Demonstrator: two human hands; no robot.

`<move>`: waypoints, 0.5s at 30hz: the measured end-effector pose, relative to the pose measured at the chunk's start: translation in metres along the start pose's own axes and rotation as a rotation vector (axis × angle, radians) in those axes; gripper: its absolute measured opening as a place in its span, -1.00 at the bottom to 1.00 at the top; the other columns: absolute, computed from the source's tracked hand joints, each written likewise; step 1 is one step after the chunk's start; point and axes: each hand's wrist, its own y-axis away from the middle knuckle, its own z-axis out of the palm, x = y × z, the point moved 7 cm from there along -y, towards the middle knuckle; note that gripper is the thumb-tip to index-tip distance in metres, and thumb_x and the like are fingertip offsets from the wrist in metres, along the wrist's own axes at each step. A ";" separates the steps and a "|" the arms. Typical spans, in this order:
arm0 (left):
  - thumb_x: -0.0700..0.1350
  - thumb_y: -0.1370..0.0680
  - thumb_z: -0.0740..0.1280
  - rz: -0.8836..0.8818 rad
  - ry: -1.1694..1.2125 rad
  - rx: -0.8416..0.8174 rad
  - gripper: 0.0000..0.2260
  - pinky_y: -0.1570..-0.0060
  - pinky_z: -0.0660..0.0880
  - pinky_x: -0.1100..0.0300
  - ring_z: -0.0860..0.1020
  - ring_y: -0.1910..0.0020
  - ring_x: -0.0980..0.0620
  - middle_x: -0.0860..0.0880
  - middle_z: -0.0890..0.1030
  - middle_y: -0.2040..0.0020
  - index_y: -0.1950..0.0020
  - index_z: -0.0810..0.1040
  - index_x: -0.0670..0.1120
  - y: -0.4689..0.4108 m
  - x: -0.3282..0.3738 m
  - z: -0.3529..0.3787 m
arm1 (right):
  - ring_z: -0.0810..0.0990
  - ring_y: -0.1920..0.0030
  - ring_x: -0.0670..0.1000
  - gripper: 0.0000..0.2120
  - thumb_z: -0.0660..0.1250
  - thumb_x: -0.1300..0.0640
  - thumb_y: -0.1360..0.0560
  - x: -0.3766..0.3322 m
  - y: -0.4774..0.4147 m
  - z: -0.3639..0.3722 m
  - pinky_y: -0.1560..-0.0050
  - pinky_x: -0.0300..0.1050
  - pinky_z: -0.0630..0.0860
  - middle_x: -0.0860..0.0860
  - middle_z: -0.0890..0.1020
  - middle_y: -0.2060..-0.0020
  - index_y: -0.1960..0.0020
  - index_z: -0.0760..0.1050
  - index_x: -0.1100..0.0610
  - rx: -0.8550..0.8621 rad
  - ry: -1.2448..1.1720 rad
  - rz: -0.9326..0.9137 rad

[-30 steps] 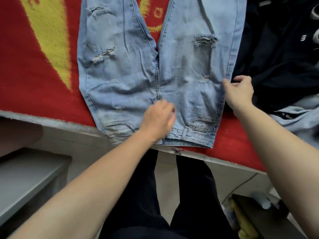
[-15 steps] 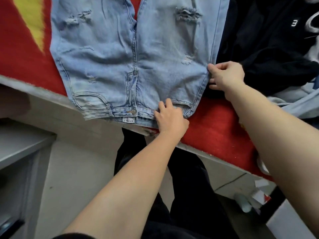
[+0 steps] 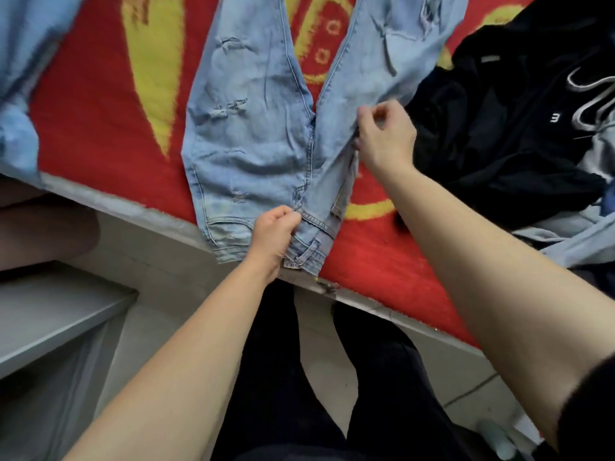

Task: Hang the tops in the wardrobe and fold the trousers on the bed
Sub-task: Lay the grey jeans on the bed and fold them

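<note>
Jeans (image 3: pixel 253 134) lie on a red-and-yellow blanket (image 3: pixel 100 128) above pale floor (image 3: pixel 186 277).

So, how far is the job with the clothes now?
Done: the jeans lie spread on the bed cover. In hand: the left hand grips the waistband, the right hand pinches the side seam, starting the fold. Left: finishing the fold; the black top lies heaped, not yet hung.

Head view, downward, close over bed (image 3: pixel 100 134)
</note>
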 end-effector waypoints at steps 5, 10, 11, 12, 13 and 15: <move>-0.35 -0.44 0.21 -0.072 0.112 0.296 -0.61 0.52 0.15 0.30 0.19 0.55 0.22 0.18 0.24 0.56 0.52 0.28 -0.01 -0.015 -0.028 -0.107 | 0.57 0.02 0.16 -0.77 0.33 0.09 -0.59 -0.082 0.038 0.123 -0.03 -0.06 0.35 0.18 0.62 0.09 0.05 0.53 0.28 -0.152 0.068 -0.303; -0.17 -0.49 0.31 -0.202 -0.209 0.408 -0.84 0.36 0.19 0.13 0.28 0.41 0.06 -0.03 0.37 0.39 0.28 0.43 -0.12 -0.036 -0.082 -0.183 | 0.54 -0.04 0.17 -0.79 0.24 0.11 -0.63 -0.091 0.071 0.244 -0.03 -0.01 0.36 0.17 0.57 -0.03 -0.06 0.50 0.27 -0.479 0.265 -0.461; -0.17 -0.50 0.33 -0.227 -0.274 0.356 -0.87 0.34 0.24 0.13 0.34 0.36 0.02 -0.06 0.45 0.35 0.24 0.49 -0.15 -0.040 -0.092 -0.187 | 0.55 -0.10 0.18 -0.79 0.23 0.12 -0.63 -0.084 0.077 0.265 -0.07 0.00 0.38 0.17 0.56 -0.10 -0.12 0.50 0.25 -0.597 0.349 -0.470; -0.18 -0.50 0.35 -0.239 -0.325 0.295 -0.91 0.31 0.30 0.14 0.41 0.30 0.00 -0.09 0.52 0.28 0.17 0.54 -0.19 -0.045 -0.099 -0.188 | 0.54 -0.17 0.20 -0.77 0.23 0.14 -0.62 -0.074 0.083 0.281 -0.13 0.02 0.39 0.17 0.53 -0.19 -0.19 0.51 0.24 -0.716 0.452 -0.479; -0.20 -0.50 0.36 -0.243 -0.362 0.248 -0.93 0.28 0.34 0.14 0.46 0.24 -0.02 -0.09 0.56 0.22 0.10 0.56 -0.20 -0.050 -0.104 -0.187 | 0.52 -0.21 0.22 -0.74 0.22 0.16 -0.62 -0.065 0.088 0.290 -0.17 0.03 0.38 0.17 0.49 -0.27 -0.23 0.52 0.24 -0.804 0.540 -0.489; -0.23 -0.48 0.38 -0.245 -0.399 0.210 -0.88 0.24 0.38 0.14 0.50 0.15 -0.05 -0.09 0.57 0.14 0.02 0.52 -0.20 -0.059 -0.106 -0.184 | 0.53 -0.24 0.23 -0.73 0.23 0.19 -0.62 -0.054 0.093 0.284 -0.22 0.01 0.37 0.19 0.48 -0.32 -0.26 0.54 0.26 -0.819 0.520 -0.469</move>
